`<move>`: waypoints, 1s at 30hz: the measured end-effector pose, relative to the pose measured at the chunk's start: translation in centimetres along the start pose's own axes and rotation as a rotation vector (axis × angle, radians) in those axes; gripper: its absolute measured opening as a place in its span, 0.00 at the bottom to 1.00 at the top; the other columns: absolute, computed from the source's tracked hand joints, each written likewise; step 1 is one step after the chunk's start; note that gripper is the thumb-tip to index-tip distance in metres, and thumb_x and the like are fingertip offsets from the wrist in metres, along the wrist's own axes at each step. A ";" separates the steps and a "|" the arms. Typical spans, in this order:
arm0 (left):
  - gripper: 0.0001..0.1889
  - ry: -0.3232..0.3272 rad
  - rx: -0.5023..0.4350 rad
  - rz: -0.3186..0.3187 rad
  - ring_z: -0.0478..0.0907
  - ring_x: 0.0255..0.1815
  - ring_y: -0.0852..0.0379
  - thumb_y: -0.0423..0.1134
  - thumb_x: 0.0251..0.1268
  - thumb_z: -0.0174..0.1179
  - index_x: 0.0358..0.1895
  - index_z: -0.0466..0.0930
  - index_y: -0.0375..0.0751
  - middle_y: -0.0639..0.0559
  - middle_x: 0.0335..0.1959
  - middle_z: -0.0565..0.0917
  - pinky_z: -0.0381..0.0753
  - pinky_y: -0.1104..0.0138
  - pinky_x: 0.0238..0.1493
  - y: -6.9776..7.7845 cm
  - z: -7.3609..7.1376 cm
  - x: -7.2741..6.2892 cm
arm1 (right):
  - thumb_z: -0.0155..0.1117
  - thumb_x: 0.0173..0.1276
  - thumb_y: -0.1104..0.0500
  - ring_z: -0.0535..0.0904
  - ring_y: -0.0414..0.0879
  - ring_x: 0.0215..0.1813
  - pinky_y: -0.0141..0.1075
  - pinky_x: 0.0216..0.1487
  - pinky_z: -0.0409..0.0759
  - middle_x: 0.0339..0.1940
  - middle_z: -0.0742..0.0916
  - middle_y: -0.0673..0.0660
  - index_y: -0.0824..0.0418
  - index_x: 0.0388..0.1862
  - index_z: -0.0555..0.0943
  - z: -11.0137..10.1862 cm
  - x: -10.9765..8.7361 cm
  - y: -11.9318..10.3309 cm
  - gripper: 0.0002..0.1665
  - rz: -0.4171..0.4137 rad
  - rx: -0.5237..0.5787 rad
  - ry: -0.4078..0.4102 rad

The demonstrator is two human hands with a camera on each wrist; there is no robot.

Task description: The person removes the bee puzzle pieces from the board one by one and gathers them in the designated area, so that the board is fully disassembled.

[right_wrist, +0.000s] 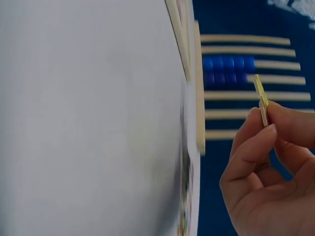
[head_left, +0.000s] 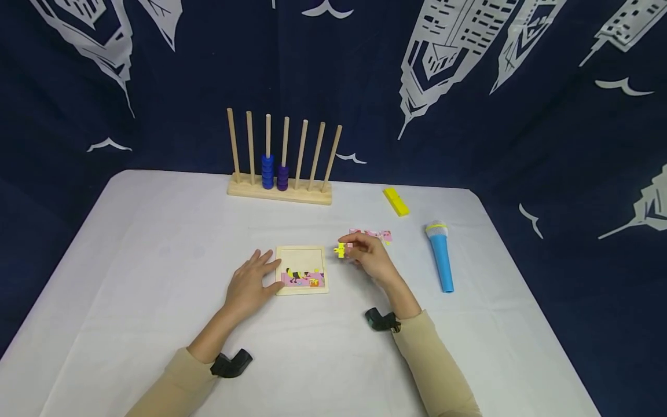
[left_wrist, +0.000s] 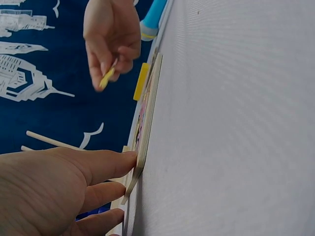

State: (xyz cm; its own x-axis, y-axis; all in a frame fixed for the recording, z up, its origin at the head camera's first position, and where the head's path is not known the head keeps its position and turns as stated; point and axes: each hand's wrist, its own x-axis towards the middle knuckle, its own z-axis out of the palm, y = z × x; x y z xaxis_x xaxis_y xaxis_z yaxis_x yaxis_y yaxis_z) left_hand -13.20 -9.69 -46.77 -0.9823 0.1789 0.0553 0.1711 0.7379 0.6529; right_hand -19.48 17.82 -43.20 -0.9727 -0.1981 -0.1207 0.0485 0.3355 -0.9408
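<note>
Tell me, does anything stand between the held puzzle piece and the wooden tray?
Nothing visible does: the right hand holds the puzzle piece just right of the tray. The left hand touches its left edge.

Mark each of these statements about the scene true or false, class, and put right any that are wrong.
1. The right hand pinches a small piece with yellow on it. True.
2. The left hand touches the wooden tray. True.
3. The tray is completely filled with picture pieces. False: they cover only its near part; the far part is bare.
4. Every peg of the wooden rack carries rings. False: only two do, one with blue rings and one with purple rings.
5. The blue microphone stands upright. False: it lies on the table.
6. The yellow block lies to the right of the rack. True.
</note>
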 end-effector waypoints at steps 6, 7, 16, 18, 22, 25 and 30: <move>0.29 0.008 0.009 0.003 0.53 0.77 0.35 0.40 0.58 0.68 0.62 0.76 0.32 0.36 0.72 0.67 0.52 0.38 0.73 -0.2 -0.1 -0.1 | 0.55 0.72 0.67 0.70 0.47 0.35 0.31 0.34 0.72 0.36 0.76 0.53 0.67 0.55 0.80 -5.0 -0.5 1.1 0.16 0.062 -0.069 0.148; 0.29 0.011 0.011 0.003 0.53 0.77 0.35 0.40 0.58 0.68 0.62 0.76 0.32 0.36 0.72 0.67 0.53 0.38 0.73 -0.2 -0.2 -0.1 | 0.55 0.72 0.66 0.71 0.48 0.37 0.31 0.35 0.72 0.37 0.76 0.53 0.67 0.56 0.80 -5.7 -0.5 1.3 0.16 0.075 -0.087 0.166; 0.30 0.001 0.008 -0.006 0.53 0.77 0.36 0.41 0.58 0.68 0.63 0.75 0.33 0.36 0.72 0.66 0.52 0.39 0.74 -0.4 -0.1 0.0 | 0.57 0.71 0.66 0.72 0.47 0.35 0.31 0.33 0.74 0.37 0.76 0.54 0.66 0.57 0.80 -8.7 -0.1 2.7 0.17 0.161 -0.183 0.237; 0.30 0.001 0.009 -0.003 0.53 0.77 0.36 0.41 0.58 0.69 0.63 0.75 0.33 0.37 0.72 0.66 0.52 0.39 0.74 -0.4 -0.1 0.0 | 0.57 0.70 0.66 0.73 0.47 0.35 0.30 0.33 0.75 0.36 0.77 0.54 0.67 0.56 0.80 -8.9 0.0 3.0 0.17 0.180 -0.187 0.229; 0.30 0.007 0.011 0.002 0.53 0.77 0.36 0.41 0.57 0.69 0.63 0.76 0.33 0.37 0.72 0.67 0.53 0.39 0.73 -0.3 0.0 0.1 | 0.59 0.69 0.66 0.74 0.45 0.34 0.29 0.32 0.75 0.35 0.79 0.54 0.69 0.54 0.79 -9.1 0.3 3.3 0.16 0.200 -0.188 0.223; 0.29 0.007 0.013 0.002 0.53 0.77 0.36 0.40 0.57 0.69 0.63 0.76 0.33 0.36 0.72 0.67 0.53 0.39 0.73 -0.3 0.0 0.1 | 0.60 0.69 0.66 0.74 0.45 0.33 0.27 0.32 0.75 0.35 0.79 0.55 0.69 0.52 0.79 -9.1 0.4 3.5 0.15 0.204 -0.211 0.219; 0.29 0.008 0.012 0.006 0.53 0.77 0.35 0.40 0.57 0.69 0.62 0.76 0.33 0.36 0.72 0.67 0.53 0.39 0.73 -0.3 0.1 0.1 | 0.64 0.67 0.64 0.74 0.47 0.34 0.27 0.33 0.75 0.36 0.80 0.58 0.68 0.49 0.79 -8.8 0.6 3.7 0.13 0.206 -0.321 0.216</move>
State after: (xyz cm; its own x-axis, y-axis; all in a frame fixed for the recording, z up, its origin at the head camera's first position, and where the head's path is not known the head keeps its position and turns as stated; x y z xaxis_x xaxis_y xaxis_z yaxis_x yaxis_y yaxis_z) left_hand -13.33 -9.82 -47.01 -0.9818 0.1785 0.0654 0.1782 0.7445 0.6434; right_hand -21.85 27.09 -43.91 -0.9770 0.0889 -0.1938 0.2063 0.6240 -0.7537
